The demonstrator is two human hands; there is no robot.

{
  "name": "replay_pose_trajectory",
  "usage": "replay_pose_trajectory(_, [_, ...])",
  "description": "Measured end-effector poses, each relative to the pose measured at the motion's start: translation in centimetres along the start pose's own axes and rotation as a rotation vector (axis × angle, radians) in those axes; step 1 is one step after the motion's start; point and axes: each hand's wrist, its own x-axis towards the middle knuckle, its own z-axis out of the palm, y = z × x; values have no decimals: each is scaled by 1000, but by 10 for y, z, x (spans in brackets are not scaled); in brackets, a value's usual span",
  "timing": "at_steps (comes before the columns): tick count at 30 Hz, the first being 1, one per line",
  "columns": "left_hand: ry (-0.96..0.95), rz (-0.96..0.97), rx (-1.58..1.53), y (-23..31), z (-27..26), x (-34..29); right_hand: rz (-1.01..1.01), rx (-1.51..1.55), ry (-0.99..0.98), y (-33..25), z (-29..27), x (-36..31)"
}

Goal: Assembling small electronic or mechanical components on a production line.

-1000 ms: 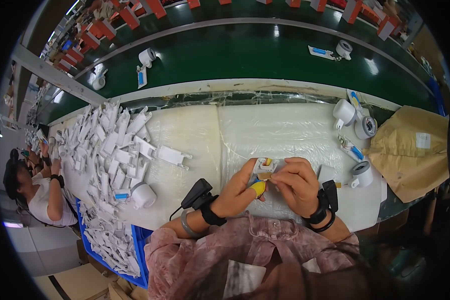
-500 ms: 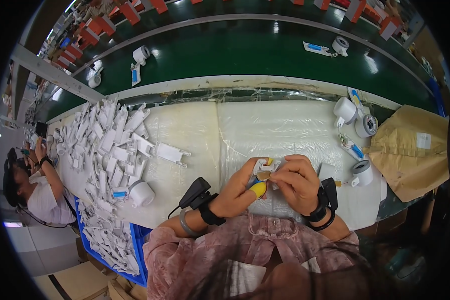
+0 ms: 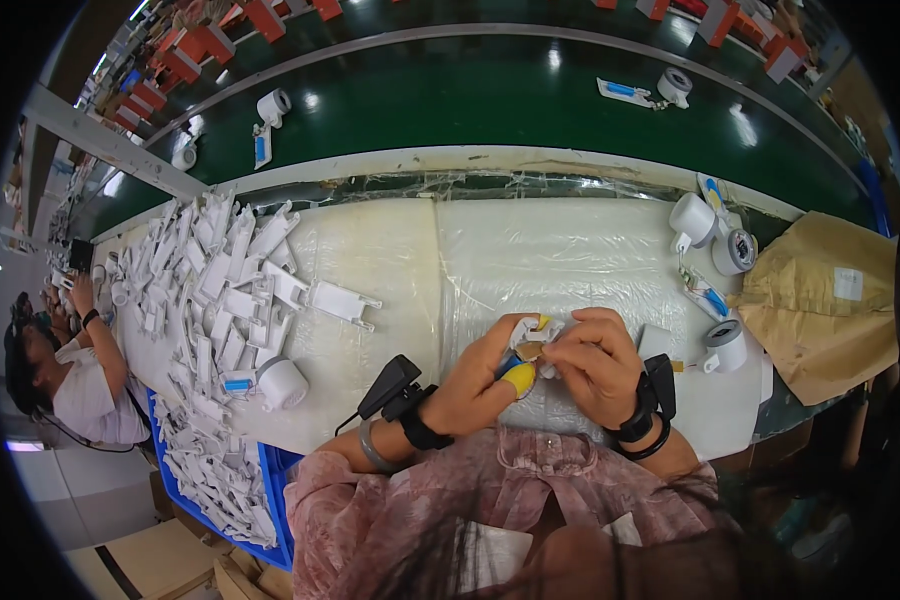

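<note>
My left hand (image 3: 478, 385), with yellow finger covers on thumb and a fingertip, is closed around a small white plastic part (image 3: 523, 330) that has a bit of blue at its side. A small tan piece (image 3: 529, 350) lies against the part between my two hands. My right hand (image 3: 597, 362) is closed, thumb and forefinger pinched together at the tan piece's edge. Its fingers cover much of what they grip. Beyond my right wrist, a white square block (image 3: 654, 341) lies on the plastic-covered table (image 3: 370, 230).
A pile of white plastic housings (image 3: 235, 270) spreads across the left, above a blue crate (image 3: 280, 500) of similar parts. White round lamp-like units (image 3: 725, 346) and a brown paper bag (image 3: 820, 300) stand right. A green conveyor (image 3: 420, 105) runs behind; a co-worker (image 3: 90, 385) sits left.
My hands stay nearly in place, and the tan piece and white part have turned slightly between them. Units on the conveyor have shifted a little left. The co-worker's hand has moved.
</note>
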Motion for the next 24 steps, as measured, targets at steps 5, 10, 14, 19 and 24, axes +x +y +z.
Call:
replay_pose_trajectory(5, [5, 48, 62, 0, -1, -1, -26, -15, -3, -1, 0, 1])
replay_pose_trajectory(10, [46, 31, 106, 1, 1, 0, -47, -23, 5, 0, -1, 1])
replay_pose_trajectory(14, [30, 39, 96, 0, 0, -1, -29, -5, -11, 1, 0, 1])
replay_pose_trajectory(19, [36, 10, 86, 1, 1, -1, -35, -24, -10, 1, 0, 0])
replay_pose_trajectory(24, [2, 25, -9, -5, -3, 0, -34, 1, 6, 1, 2, -1])
